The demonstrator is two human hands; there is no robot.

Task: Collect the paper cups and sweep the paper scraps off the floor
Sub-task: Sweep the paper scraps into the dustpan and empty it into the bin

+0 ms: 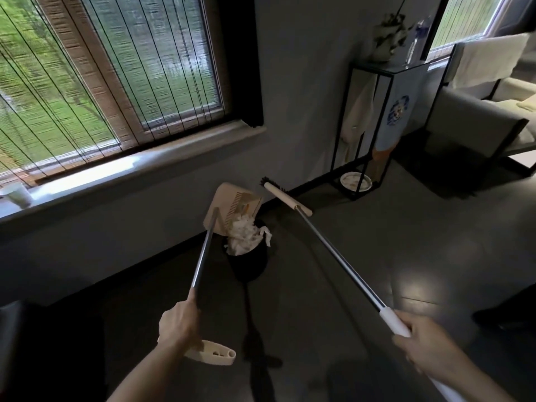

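Observation:
My left hand [179, 323] grips the long metal handle of a beige dustpan [229, 208], which is tipped over a small black bin [249, 262]. White paper scraps [245, 235] spill from the pan onto the bin's mouth. My right hand [420, 343] holds the white grip of a broom; its shaft runs up and left to the beige broom head [285, 198], raised near the wall. A white paper cup [17, 194] stands on the window sill at the far left.
A black metal-frame stand [380, 123] with a vase on top stands against the wall, a white plate [356, 181] on its base. A grey armchair [475, 123] sits at the right. The window sill [139, 175] runs along the left wall above the dark floor.

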